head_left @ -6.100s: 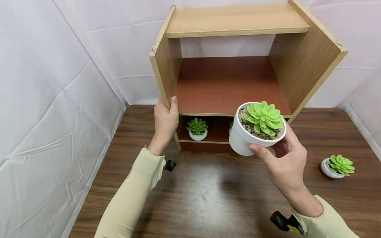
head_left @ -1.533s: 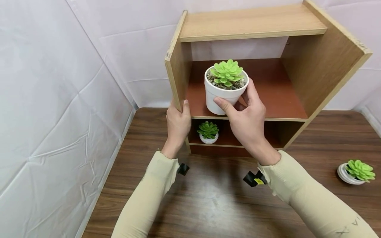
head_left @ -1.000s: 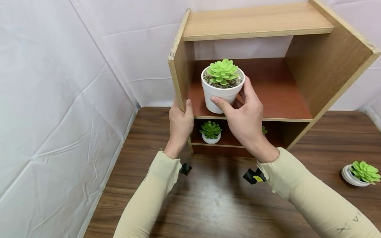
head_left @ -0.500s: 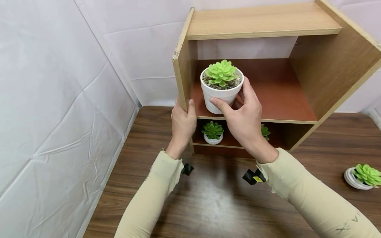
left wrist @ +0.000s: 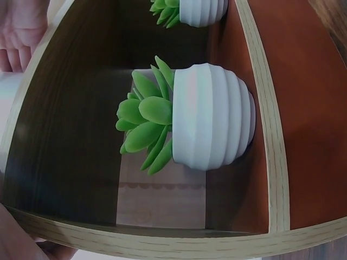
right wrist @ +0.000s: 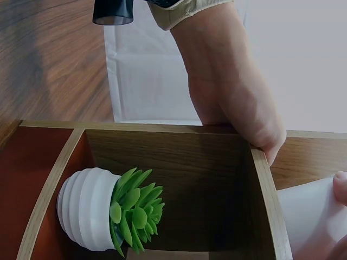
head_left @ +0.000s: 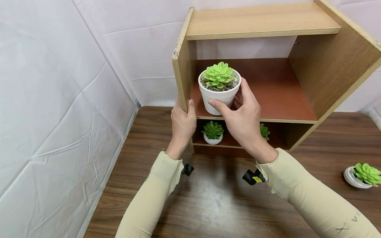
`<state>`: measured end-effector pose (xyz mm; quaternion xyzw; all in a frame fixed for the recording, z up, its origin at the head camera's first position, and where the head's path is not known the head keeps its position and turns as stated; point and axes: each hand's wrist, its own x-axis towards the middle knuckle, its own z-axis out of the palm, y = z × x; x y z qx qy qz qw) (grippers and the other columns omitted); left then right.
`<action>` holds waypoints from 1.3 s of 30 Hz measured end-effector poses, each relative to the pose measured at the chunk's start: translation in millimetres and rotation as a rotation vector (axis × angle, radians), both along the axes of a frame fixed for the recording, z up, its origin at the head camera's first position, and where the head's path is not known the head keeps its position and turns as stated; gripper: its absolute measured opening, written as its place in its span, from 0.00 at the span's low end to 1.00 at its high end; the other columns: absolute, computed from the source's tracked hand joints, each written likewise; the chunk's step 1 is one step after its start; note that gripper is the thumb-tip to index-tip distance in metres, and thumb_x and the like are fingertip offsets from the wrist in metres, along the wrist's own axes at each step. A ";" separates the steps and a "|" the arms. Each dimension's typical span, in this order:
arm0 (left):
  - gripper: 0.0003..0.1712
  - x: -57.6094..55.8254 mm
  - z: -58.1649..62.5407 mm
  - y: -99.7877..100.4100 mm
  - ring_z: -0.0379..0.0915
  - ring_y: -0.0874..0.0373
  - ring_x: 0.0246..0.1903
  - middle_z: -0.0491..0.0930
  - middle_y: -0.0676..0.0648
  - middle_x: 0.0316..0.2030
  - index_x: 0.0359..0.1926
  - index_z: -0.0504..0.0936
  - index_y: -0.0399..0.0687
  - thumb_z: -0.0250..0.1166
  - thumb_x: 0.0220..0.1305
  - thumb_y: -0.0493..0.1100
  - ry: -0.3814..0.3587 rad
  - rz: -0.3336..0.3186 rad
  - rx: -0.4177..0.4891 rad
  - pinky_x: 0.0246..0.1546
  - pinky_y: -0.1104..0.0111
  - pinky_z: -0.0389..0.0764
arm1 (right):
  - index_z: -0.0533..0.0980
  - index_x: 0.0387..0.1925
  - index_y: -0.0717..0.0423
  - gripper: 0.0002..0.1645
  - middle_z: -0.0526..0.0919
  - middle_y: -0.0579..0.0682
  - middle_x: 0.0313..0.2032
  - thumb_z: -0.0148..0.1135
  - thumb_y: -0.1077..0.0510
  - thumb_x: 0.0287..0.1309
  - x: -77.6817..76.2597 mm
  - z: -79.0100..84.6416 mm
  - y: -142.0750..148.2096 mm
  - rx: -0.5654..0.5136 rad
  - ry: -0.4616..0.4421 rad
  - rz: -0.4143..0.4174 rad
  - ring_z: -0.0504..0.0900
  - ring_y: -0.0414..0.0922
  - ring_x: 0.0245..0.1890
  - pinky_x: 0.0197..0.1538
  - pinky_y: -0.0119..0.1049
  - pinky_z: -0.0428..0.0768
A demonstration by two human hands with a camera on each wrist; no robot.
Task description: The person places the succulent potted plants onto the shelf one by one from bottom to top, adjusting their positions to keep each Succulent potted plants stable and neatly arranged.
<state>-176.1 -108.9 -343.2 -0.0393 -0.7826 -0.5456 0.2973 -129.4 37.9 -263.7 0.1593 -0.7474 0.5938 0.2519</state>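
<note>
A light-green succulent in a smooth white pot [head_left: 218, 97] is upright at the front left of the shelf unit's upper compartment. My right hand [head_left: 245, 120] holds the pot from the right, its thumb across the front and the other fingers partly hidden behind. Whether the base touches the red-brown board [head_left: 276, 96] cannot be made out. My left hand [head_left: 183, 125] grips the unit's left side panel [head_left: 183, 69], thumb on the inner side, remaining fingers hidden outside. Below sits a darker succulent in a ribbed white pot [left wrist: 211, 116]; the right wrist view shows this ribbed pot [right wrist: 87, 208] too.
Another small succulent [head_left: 264, 131] in the lower compartment is partly covered by my right wrist. On the wooden table [head_left: 208, 201], a further succulent in a white pot [head_left: 357, 178] stands at the right. White sheeting [head_left: 59, 99] hangs left and behind.
Since the oldest frame, my right hand has carried the smooth pot leftward and inward to the upper compartment. Over the last second it shifted slightly left. My left hand keeps gripping the panel.
</note>
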 end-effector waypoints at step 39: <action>0.12 -3.7 3.1 -4.6 0.71 0.52 0.29 0.77 0.43 0.29 0.49 0.76 0.37 0.55 0.71 0.39 -0.003 0.004 0.014 0.35 0.57 0.74 | 0.68 0.63 0.67 0.43 0.78 0.57 0.55 0.78 0.67 0.45 -2.9 2.4 -5.1 -0.010 -0.005 0.003 0.79 0.41 0.52 0.54 0.38 0.76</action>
